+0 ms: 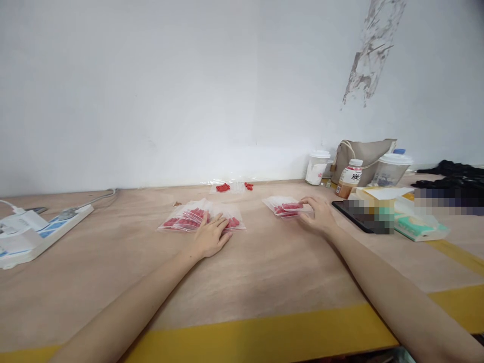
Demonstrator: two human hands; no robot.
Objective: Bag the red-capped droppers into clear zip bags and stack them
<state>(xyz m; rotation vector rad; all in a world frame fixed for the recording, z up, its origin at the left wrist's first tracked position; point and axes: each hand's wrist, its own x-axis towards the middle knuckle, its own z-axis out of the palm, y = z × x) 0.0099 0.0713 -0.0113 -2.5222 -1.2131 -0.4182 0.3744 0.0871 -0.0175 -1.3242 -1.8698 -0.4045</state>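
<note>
Wood-toned surface (pixel 242 282) carries a grey pouch (pixel 366 153) rear right, a power strip (pixel 53 231) far left. Clear bags of red pieces (pixel 183 220) lie mid-surface, partly hidden beneath the left hand (pixel 210 236), its flat grip clasping nothing; the right hand (pixel 320 214) meets a smaller stack (pixel 283 207), grip half-curled, hold unclear.

Bare forearms (pixel 151 297) taper to slim wrists (pixel 194 253), the left hand (pixel 212 234) and right hand (pixel 319 216) likewise uncovered.

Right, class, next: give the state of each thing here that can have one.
Left bags, fanned, seals indiscernible
Right bags, overlapping, seals indiscernible
Left hand, fingers resting on bags
Right hand, fingers touching bags
Bottle, upright, capped
White cup, lidded
Large cup, lidded
Phone, lying flat
Power strip, plugs inserted
Grey bag, standing
</note>
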